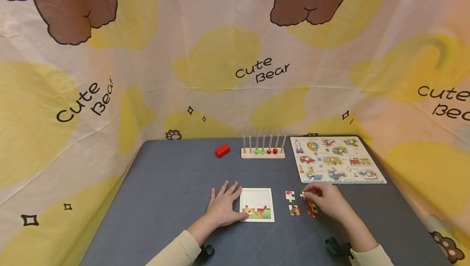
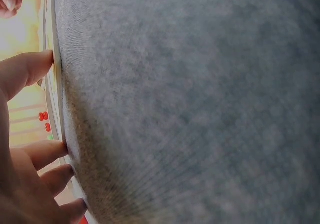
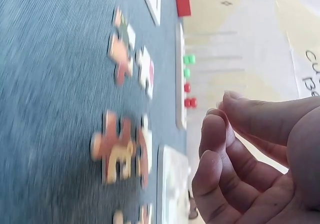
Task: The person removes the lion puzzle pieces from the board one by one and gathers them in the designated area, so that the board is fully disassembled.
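Note:
My left hand (image 1: 222,209) lies spread at the left edge of a small square puzzle board (image 1: 272,205). Its thumb reaches onto the board's lower left corner, with the fingertips along the rim. The board's lower part bears a coloured picture strip; the upper part is plain white. To the right, my right hand (image 1: 327,200) is over loose jigsaw pieces, its thumb and fingers loosely bent toward each other. The right wrist view shows no piece between them. Below lie a brown piece (image 3: 117,146) and a pale-edged piece (image 3: 145,151). A pink-and-white piece (image 1: 290,196) and an orange piece (image 1: 294,210) lie nearer the board.
At the back stands a wooden peg rack (image 1: 262,156) with green and red beads. A red block (image 1: 222,150) lies left of it. A vehicle picture board (image 1: 343,160) fills the back right. Printed cloth (image 1: 235,107) hangs behind the grey table (image 1: 169,180).

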### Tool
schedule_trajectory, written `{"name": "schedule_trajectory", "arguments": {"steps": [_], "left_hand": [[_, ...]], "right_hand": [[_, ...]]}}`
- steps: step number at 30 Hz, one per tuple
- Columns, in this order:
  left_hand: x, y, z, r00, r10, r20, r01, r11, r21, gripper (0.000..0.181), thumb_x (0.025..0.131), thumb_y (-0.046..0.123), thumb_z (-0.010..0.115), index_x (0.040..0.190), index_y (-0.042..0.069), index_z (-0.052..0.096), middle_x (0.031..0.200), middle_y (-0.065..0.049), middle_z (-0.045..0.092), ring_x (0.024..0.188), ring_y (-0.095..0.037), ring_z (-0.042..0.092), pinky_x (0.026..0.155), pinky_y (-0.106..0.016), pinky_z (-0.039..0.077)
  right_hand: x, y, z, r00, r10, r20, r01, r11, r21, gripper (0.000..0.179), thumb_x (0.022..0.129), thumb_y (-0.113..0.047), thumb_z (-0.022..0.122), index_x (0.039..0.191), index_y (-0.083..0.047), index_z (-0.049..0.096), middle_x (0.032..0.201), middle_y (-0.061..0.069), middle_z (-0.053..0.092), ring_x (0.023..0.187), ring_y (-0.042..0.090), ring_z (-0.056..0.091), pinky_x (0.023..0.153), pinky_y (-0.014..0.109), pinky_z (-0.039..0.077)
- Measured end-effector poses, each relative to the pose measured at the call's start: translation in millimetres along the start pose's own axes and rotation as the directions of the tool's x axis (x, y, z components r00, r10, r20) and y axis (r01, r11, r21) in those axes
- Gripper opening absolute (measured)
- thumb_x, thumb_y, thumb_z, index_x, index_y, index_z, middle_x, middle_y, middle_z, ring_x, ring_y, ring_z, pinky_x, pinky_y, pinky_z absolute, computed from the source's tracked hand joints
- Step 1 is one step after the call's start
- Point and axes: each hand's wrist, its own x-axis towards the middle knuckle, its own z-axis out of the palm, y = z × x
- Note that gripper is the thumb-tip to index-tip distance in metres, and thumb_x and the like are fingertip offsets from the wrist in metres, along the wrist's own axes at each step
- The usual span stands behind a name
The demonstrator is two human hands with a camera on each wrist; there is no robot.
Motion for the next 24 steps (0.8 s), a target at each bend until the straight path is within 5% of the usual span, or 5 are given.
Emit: {"name": "schedule_trajectory", "arguments": {"steps": [24], "left_hand": [[-4.0, -1.9, -2.4, 0.998, 0.017, 0.066, -0.018, 1.000, 0.015, 0.110, 0.072, 0.071, 0.075, 0.160, 0.020, 0.033, 0.169, 0.000, 0.023, 0.157, -0.034, 0.007, 0.116, -0.074, 0.000]], "right_hand": [[24.7, -39.9, 48.7, 0.987, -0.148, 0.069, 0.144, 0.988, 0.057, 0.005, 0.092, -0.015, 0.074, 0.094, -0.010, 0.074, 0.077, -0.002, 0.067, 0.066, 0.012, 0.060, 0.059, 0.024, 0.051]]}}
